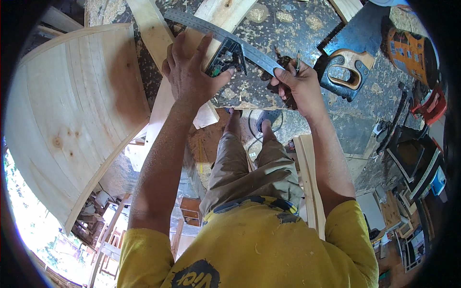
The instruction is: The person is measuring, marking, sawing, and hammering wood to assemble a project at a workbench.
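Up at twelve o'clock: flat gray metal ruler (257, 55), blocky dark head (223, 57), across smooth pale wood (225, 12) | eleven: left hand (189, 79) spread wide, thumb touching the head | two: right hand (302, 89) pinching the ruler's end, thin stick (297, 60) between fingers

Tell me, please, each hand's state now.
Left hand: open, fingers spread at the black square head.
Right hand: closed, holding the metal ruler and a pencil-like tool.

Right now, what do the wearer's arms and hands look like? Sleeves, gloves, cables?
Left hand and right hand are ungloved, with no watch or cable visible on either wrist. The left forearm looks speckled with pale dust. Short yellow sleeves leave both forearms bare.
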`<state>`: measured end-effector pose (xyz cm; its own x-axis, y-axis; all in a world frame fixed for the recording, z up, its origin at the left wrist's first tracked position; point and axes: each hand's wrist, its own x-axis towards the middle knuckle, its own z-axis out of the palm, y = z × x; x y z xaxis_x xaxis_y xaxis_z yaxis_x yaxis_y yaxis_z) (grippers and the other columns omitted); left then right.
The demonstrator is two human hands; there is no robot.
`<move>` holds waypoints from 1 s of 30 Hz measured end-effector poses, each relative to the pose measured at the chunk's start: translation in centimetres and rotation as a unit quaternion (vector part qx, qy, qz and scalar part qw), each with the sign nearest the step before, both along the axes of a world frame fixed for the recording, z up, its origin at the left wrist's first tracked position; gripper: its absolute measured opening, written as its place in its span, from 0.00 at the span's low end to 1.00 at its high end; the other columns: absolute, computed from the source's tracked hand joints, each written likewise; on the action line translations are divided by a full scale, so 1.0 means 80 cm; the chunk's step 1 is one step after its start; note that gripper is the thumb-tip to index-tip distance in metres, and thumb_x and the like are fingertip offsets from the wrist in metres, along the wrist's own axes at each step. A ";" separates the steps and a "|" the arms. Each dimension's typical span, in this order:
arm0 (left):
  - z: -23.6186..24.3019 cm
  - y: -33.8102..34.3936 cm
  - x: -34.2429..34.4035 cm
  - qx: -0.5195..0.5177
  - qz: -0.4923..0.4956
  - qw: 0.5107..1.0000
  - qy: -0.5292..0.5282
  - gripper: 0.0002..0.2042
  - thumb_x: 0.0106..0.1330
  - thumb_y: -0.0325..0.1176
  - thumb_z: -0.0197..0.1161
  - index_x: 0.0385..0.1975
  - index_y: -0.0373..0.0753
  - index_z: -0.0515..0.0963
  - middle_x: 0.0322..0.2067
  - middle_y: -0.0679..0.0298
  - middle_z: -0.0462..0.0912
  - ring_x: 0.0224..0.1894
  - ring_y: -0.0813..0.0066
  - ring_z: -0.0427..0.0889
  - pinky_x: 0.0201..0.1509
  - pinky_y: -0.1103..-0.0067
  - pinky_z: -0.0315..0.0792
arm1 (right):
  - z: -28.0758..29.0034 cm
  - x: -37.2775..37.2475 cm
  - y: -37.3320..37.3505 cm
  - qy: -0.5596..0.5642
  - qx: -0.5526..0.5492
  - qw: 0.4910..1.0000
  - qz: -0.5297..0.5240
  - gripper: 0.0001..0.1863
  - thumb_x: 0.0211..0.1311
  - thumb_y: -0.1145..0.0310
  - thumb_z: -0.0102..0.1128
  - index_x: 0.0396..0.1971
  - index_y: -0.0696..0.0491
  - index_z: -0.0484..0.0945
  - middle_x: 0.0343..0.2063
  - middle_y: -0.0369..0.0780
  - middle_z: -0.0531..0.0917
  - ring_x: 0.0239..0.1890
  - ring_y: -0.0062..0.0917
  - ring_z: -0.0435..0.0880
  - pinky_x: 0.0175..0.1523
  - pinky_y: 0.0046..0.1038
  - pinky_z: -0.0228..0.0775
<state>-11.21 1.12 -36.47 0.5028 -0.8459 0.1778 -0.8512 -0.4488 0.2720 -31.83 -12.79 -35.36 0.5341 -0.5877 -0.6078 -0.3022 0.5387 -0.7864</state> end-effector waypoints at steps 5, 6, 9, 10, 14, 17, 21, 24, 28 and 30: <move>0.000 0.000 0.000 0.002 0.001 1.000 0.005 0.44 0.36 0.52 0.79 0.62 0.66 0.71 0.65 0.52 0.59 0.67 0.48 0.58 0.65 0.53 0.53 | -0.002 -0.003 -0.002 -0.008 0.006 1.000 0.005 0.08 0.64 0.70 0.63 0.31 0.56 0.72 0.23 0.40 0.84 0.16 0.15 0.75 0.21 0.18 0.65; 0.001 0.000 0.000 0.006 0.004 1.000 0.004 0.44 0.36 0.52 0.79 0.62 0.67 0.70 0.65 0.52 0.59 0.67 0.49 0.58 0.65 0.53 0.53 | -0.001 -0.004 -0.002 -0.005 0.007 1.000 0.002 0.09 0.64 0.70 0.63 0.31 0.56 0.72 0.23 0.40 0.84 0.16 0.15 0.75 0.21 0.18 0.65; 0.003 -0.001 0.000 0.014 0.003 1.000 0.014 0.44 0.38 0.51 0.79 0.63 0.64 0.70 0.65 0.50 0.60 0.68 0.47 0.57 0.66 0.51 0.53 | 0.011 -0.008 0.001 0.059 -0.068 0.995 0.043 0.12 0.65 0.65 0.64 0.32 0.57 0.72 0.24 0.43 0.83 0.19 0.19 0.78 0.24 0.22 0.68; 0.004 -0.002 0.000 0.017 0.001 1.000 0.016 0.43 0.39 0.51 0.79 0.63 0.62 0.70 0.65 0.49 0.60 0.68 0.46 0.57 0.66 0.50 0.52 | 0.017 -0.011 0.001 0.087 -0.168 0.979 0.073 0.14 0.66 0.62 0.62 0.33 0.58 0.72 0.24 0.43 0.82 0.21 0.21 0.78 0.26 0.25 0.69; 0.010 -0.003 0.001 0.036 0.006 0.999 0.040 0.43 0.40 0.50 0.79 0.63 0.61 0.71 0.65 0.49 0.59 0.69 0.47 0.56 0.66 0.51 0.53 | 0.043 -0.024 0.000 0.145 -0.403 0.896 0.112 0.21 0.71 0.54 0.51 0.34 0.62 0.73 0.24 0.47 0.78 0.26 0.32 0.76 0.34 0.33 0.68; 0.015 -0.003 0.001 0.041 0.003 0.998 0.045 0.42 0.40 0.50 0.79 0.63 0.61 0.71 0.65 0.49 0.57 0.69 0.48 0.55 0.66 0.51 0.53 | 0.051 -0.017 -0.016 0.080 -0.366 0.925 0.060 0.16 0.72 0.60 0.50 0.32 0.60 0.74 0.22 0.48 0.76 0.24 0.37 0.74 0.33 0.34 0.66; 0.021 -0.002 0.002 0.057 0.007 0.997 0.051 0.42 0.42 0.51 0.78 0.63 0.61 0.70 0.65 0.49 0.56 0.68 0.48 0.55 0.66 0.52 0.53 | 0.053 0.032 -0.042 0.081 -0.422 0.887 0.166 0.09 0.69 0.66 0.54 0.33 0.57 0.75 0.23 0.50 0.78 0.25 0.41 0.78 0.34 0.37 0.69; 0.021 -0.001 0.003 0.051 0.006 0.997 0.065 0.41 0.41 0.53 0.77 0.62 0.60 0.72 0.64 0.48 0.56 0.68 0.48 0.53 0.66 0.51 0.52 | 0.050 0.093 -0.055 0.062 -0.542 0.806 0.230 0.08 0.66 0.65 0.56 0.37 0.54 0.78 0.28 0.50 0.82 0.31 0.44 0.82 0.36 0.41 0.73; 0.021 -0.002 0.003 0.037 0.004 0.997 0.070 0.40 0.40 0.54 0.75 0.60 0.60 0.74 0.64 0.50 0.56 0.68 0.46 0.51 0.65 0.49 0.52 | 0.038 0.159 -0.061 0.056 -0.586 0.750 0.301 0.11 0.63 0.63 0.58 0.42 0.51 0.80 0.30 0.47 0.84 0.34 0.43 0.84 0.37 0.43 0.75; 0.022 -0.003 0.004 0.040 0.008 0.996 0.080 0.39 0.40 0.54 0.75 0.60 0.59 0.74 0.64 0.50 0.56 0.68 0.46 0.50 0.65 0.49 0.52 | 0.032 0.180 -0.058 0.045 -0.600 0.732 0.319 0.12 0.62 0.62 0.59 0.42 0.50 0.80 0.28 0.45 0.85 0.33 0.43 0.85 0.37 0.43 0.76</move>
